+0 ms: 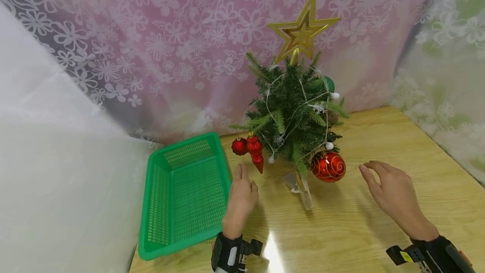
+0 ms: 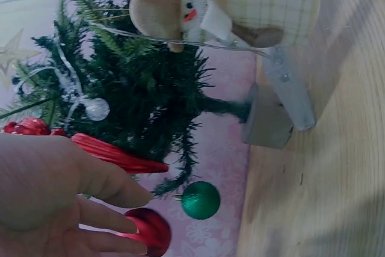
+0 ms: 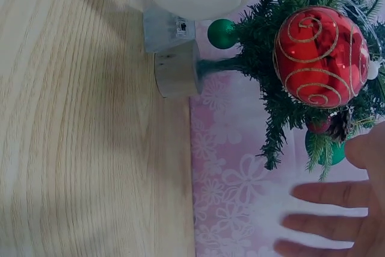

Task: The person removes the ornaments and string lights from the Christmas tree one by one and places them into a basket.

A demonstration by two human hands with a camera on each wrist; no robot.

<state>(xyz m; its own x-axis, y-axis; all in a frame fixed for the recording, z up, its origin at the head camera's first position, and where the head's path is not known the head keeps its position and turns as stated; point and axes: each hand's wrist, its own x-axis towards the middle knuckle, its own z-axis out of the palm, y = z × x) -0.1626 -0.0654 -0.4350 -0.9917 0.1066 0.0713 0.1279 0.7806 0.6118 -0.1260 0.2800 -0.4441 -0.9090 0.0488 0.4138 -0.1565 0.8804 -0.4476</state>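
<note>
A small decorated Christmas tree (image 1: 288, 100) stands on the table, topped by a gold star (image 1: 302, 35). Just in front of its left side is my left hand (image 1: 242, 197), fingers extended below a red icicle-shaped ornament (image 1: 255, 151) and a small red ball (image 1: 239, 146). The left wrist view shows those fingers overlapping a red ball (image 2: 150, 232), with nothing plainly gripped. Out to the right, my right hand (image 1: 395, 191) is held with fingers spread, apart from a large red ball with gold swirls (image 1: 329, 167). A snowman doll (image 2: 258, 16) hangs low on the tree.
A green plastic basket (image 1: 222, 159) sits left of the tree on the wooden table (image 1: 341, 231). Flowered cloth (image 1: 212, 54) hangs behind. White string lights wrap the branches, and a green ball (image 2: 201, 200) hangs low near the round base (image 2: 264, 121).
</note>
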